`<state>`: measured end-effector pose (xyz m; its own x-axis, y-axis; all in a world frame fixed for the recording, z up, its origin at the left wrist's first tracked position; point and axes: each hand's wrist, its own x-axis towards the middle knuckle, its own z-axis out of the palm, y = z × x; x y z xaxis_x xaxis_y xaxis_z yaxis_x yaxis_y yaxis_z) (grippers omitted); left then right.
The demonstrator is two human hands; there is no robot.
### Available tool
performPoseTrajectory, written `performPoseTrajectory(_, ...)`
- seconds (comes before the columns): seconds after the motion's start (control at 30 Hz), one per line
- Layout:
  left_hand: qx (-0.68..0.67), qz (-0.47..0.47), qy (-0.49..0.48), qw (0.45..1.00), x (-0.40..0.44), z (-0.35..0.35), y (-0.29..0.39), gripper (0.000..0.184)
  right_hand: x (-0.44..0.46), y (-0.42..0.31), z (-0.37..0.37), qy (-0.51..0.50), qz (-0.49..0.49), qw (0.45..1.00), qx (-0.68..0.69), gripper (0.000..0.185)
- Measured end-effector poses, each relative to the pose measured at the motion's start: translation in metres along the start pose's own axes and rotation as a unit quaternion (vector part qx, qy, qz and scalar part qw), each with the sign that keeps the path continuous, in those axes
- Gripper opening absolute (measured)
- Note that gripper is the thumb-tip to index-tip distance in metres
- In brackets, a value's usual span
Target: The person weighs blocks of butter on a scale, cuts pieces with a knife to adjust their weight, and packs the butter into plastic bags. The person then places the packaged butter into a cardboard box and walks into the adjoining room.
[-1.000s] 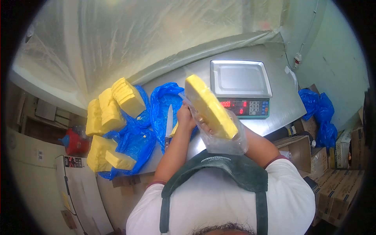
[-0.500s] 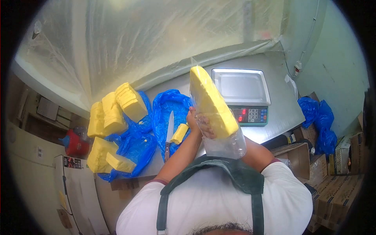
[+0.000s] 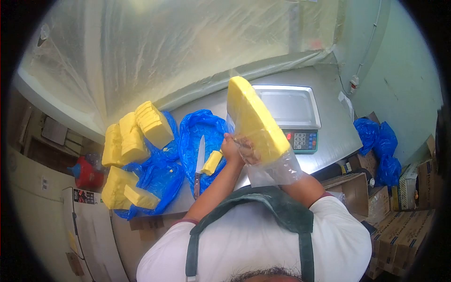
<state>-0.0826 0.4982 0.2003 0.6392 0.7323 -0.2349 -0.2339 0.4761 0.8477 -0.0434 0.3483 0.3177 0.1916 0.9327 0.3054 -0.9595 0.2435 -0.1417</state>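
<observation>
A large yellow block [image 3: 258, 117], like butter or cheese, is tilted up inside a clear plastic bag [image 3: 275, 175] in front of my chest. My left hand [image 3: 232, 149] is closed on the bag's left side, beside the block's lower part. Fingers show blurred through the plastic there. My right forearm [image 3: 305, 188] reaches up behind the bag; the block hides that hand. Left of my left hand lie a small yellow piece [image 3: 212, 162] and a knife [image 3: 200, 160] with a wooden handle, both on a blue plastic bag [image 3: 190, 127].
Several bigger yellow blocks [image 3: 134, 141] sit on blue plastic at the table's left. A digital scale [image 3: 293, 105] with a metal pan stands behind the held block, on the metal table [image 3: 329, 94]. Cardboard boxes [image 3: 399, 235] and blue bags [image 3: 387, 145] are at the right.
The bagged block has tipped slightly and shifted a little right relative to the scale. My left hand has moved slightly down along the bag. The table items appear shifted slightly left with the view.
</observation>
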Motion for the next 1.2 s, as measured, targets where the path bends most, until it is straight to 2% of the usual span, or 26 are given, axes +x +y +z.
performPoseTrajectory(0.1, 0.014, -0.040, 0.011, 0.999, -0.042, 0.033, 0.045, 0.044, -0.009, -0.001, -0.005, 0.138, -0.089, 0.972, -0.166, 0.046)
performPoseTrajectory(0.17, -0.223, -0.161, -0.110, 0.955, -0.066, 0.052, 0.071, 0.046, -0.007, -0.002, -0.020, 0.192, -0.111, 0.952, -0.213, 0.044)
performPoseTrajectory(0.2, -0.223, -0.160, -0.109, 0.955, -0.064, 0.048, 0.064, 0.046, -0.005, -0.002, -0.027, 0.210, -0.113, 0.946, -0.218, 0.043)
performPoseTrajectory(0.27, -0.249, -0.165, -0.218, 0.929, -0.046, 0.027, 0.032, 0.053, -0.002, 0.000, -0.034, 0.233, -0.115, 0.940, -0.219, 0.040)
performPoseTrajectory(0.33, -0.253, -0.201, -0.198, 0.926, -0.005, -0.003, -0.015, 0.056, 0.000, 0.001, -0.035, 0.248, -0.110, 0.938, -0.217, 0.038)
performPoseTrajectory(0.4, -0.258, -0.238, -0.177, 0.920, 0.001, -0.013, -0.025, 0.060, 0.000, 0.003, -0.030, 0.253, -0.105, 0.938, -0.213, 0.037)
performPoseTrajectory(0.47, -0.083, -0.111, -0.162, 0.977, -0.016, -0.011, -0.005, 0.061, -0.003, 0.004, -0.016, 0.204, -0.089, 0.973, -0.065, 0.036)
performPoseTrajectory(0.5, -0.082, -0.113, -0.160, 0.977, -0.029, -0.004, 0.009, 0.061, -0.006, 0.002, -0.030, 0.205, -0.088, 0.973, -0.062, 0.036)
performPoseTrajectory(0.57, 0.069, -0.094, -0.076, 0.990, -0.048, 0.009, 0.036, 0.064, -0.012, -0.008, -0.074, 0.059, -0.041, 0.965, -0.251, 0.039)
performPoseTrajectory(0.6, 0.070, -0.094, -0.077, 0.990, -0.037, -0.004, 0.025, 0.064, -0.012, -0.008, -0.081, 0.060, -0.042, 0.965, -0.251, 0.039)
performPoseTrajectory(0.67, 0.114, 0.005, -0.014, 0.993, -0.016, -0.027, 0.002, 0.055, -0.011, -0.007, -0.079, -0.060, -0.046, 0.992, -0.100, 0.046)
performPoseTrajectory(0.7, 0.115, 0.003, -0.015, 0.993, -0.018, -0.028, -0.001, 0.055, -0.013, -0.007, -0.069, -0.059, -0.048, 0.992, -0.100, 0.046)
performPoseTrajectory(0.77, 0.155, 0.032, 0.039, 0.987, -0.059, 0.006, 0.038, 0.051, -0.009, -0.005, -0.007, 0.099, -0.068, 0.993, -0.016, 0.054)
performPoseTrajectory(0.83, 0.133, 0.015, 0.041, 0.990, -0.074, 0.017, 0.052, 0.050, -0.011, -0.008, -0.032, 0.111, -0.069, 0.991, 0.022, 0.048)
performPoseTrajectory(0.9, 0.113, 0.000, 0.040, 0.993, -0.084, 0.022, 0.065, 0.050, -0.007, -0.009, -0.039, -0.102, -0.037, 0.993, 0.043, 0.058)
performPoseTrajectory(0.93, 0.093, -0.022, 0.041, 0.995, -0.088, 0.022, 0.071, 0.050, -0.004, -0.012, -0.029, -0.101, -0.038, 0.993, 0.043, 0.058)
performPoseTrajectory(1.0, 0.073, -0.045, 0.041, 0.996, -0.089, 0.019, 0.069, 0.050, 0.000, -0.019, 0.000, -0.088, -0.019, 0.994, 0.058, 0.042)
performPoseTrajectory(1.13, 0.045, 0.007, 0.026, 0.999, -0.076, 0.011, 0.047, 0.048, 0.003, -0.018, -0.024, -0.085, -0.002, 0.990, 0.116, 0.041)
performPoseTrajectory(1.2, 0.044, 0.021, 0.026, 0.998, -0.069, 0.007, 0.038, 0.047, 0.013, -0.019, -0.055, -0.243, 0.161, 0.944, 0.153, 0.049)
